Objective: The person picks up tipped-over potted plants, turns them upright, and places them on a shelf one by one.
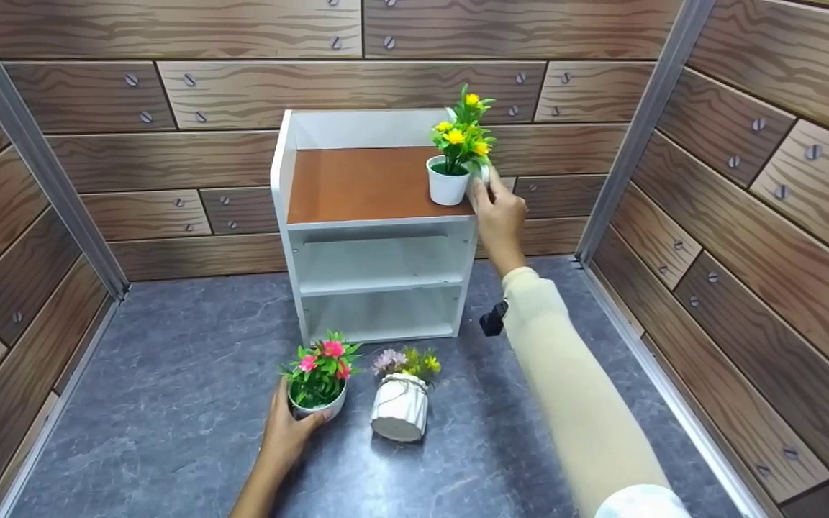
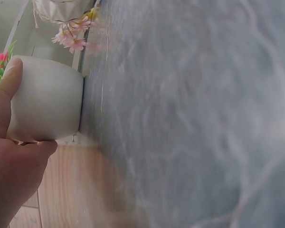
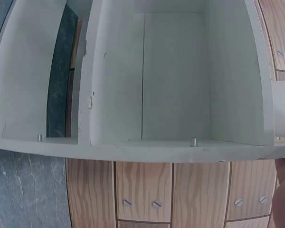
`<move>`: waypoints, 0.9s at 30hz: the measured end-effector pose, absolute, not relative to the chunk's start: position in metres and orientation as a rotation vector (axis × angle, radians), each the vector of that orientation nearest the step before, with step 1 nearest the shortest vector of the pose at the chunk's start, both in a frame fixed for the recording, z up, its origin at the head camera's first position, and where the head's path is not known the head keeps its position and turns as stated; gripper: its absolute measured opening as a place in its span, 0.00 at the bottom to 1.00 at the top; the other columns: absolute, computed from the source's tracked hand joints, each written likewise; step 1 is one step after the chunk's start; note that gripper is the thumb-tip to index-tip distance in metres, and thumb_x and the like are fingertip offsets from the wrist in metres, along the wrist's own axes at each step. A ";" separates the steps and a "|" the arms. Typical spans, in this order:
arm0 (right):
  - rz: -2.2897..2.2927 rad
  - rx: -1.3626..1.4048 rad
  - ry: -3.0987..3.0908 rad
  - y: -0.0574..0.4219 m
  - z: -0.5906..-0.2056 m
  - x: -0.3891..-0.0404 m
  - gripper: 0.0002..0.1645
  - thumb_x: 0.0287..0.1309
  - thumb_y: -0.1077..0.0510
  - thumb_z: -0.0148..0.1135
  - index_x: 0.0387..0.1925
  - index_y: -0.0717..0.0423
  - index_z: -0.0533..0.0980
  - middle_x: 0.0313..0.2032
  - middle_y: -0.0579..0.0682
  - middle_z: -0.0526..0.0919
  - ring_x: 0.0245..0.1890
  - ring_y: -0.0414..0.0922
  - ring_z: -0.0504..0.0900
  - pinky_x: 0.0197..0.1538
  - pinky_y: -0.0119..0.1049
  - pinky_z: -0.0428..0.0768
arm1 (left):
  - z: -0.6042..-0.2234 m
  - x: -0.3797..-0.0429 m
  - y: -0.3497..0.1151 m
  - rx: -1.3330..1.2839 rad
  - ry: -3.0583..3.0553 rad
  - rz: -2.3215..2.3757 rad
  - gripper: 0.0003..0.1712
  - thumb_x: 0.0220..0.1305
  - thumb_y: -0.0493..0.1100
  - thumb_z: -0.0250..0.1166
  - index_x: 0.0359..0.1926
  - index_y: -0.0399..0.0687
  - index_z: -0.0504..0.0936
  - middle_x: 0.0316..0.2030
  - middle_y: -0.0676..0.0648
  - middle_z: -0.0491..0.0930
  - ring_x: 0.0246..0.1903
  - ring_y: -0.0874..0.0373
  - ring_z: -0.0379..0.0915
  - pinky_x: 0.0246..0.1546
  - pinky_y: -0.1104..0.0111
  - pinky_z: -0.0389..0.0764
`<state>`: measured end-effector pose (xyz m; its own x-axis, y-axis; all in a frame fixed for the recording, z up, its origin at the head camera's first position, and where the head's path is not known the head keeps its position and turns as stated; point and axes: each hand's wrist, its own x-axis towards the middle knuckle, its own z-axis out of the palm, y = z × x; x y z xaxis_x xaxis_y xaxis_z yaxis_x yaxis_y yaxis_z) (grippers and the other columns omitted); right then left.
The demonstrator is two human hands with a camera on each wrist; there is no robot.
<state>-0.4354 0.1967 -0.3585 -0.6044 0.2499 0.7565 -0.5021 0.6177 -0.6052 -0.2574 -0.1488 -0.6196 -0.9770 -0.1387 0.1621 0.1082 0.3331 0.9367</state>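
My left hand [image 1: 292,428] grips a white pot of pink flowers [image 1: 319,381] low down in front of the shelf. In the left wrist view its thumb and fingers lie around the smooth pot [image 2: 47,99]. To its right, a ribbed white pot tied with twine [image 1: 400,406] bears lilac and yellow flowers. On the right end of the shelf unit's brown top [image 1: 364,183] stands a white pot of yellow flowers [image 1: 449,183]. Beside that pot, at the unit's right side panel, is my right hand [image 1: 502,216]. Its fingertips are partly hidden, so whether they pinch the pot or the panel is unclear.
The white shelf unit [image 1: 378,289] has two lower compartments and raised side panels. Wood-patterned walls [image 1: 170,158] enclose the grey marbled floor [image 1: 170,360] at the back and sides. A small black device [image 1: 494,319] sits at my right sleeve [image 1: 580,381].
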 end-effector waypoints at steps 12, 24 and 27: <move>1.095 0.221 -1.923 0.195 -0.362 -0.436 0.23 0.69 0.59 0.61 0.63 0.63 0.76 0.45 0.64 0.87 0.37 0.50 0.86 0.43 0.49 0.83 | -0.604 -0.258 -0.142 0.105 -2.419 -1.662 0.61 0.50 0.41 0.80 0.76 0.29 0.52 0.70 0.24 0.59 0.71 0.31 0.56 0.73 0.43 0.57; 1.081 0.221 -1.960 0.194 -0.362 -0.434 0.24 0.71 0.59 0.59 0.65 0.63 0.74 0.46 0.65 0.86 0.32 0.48 0.82 0.40 0.48 0.82 | -0.540 -0.275 -0.126 0.004 -2.315 -1.844 0.62 0.52 0.41 0.79 0.78 0.36 0.50 0.74 0.31 0.56 0.73 0.36 0.56 0.74 0.49 0.59; 1.081 0.219 -1.962 0.195 -0.361 -0.433 0.25 0.71 0.58 0.59 0.65 0.63 0.73 0.47 0.64 0.86 0.30 0.46 0.79 0.39 0.47 0.81 | -0.522 -0.282 -0.121 -0.054 -2.283 -1.852 0.61 0.51 0.41 0.80 0.78 0.38 0.51 0.73 0.32 0.57 0.73 0.38 0.58 0.73 0.51 0.61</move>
<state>-0.4335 0.1945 -0.3613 -0.6132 0.2352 0.7541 -0.5119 0.6088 -0.6061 -0.2824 -0.1212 -0.5218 -0.9791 -0.0979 0.1782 0.1541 0.2139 0.9646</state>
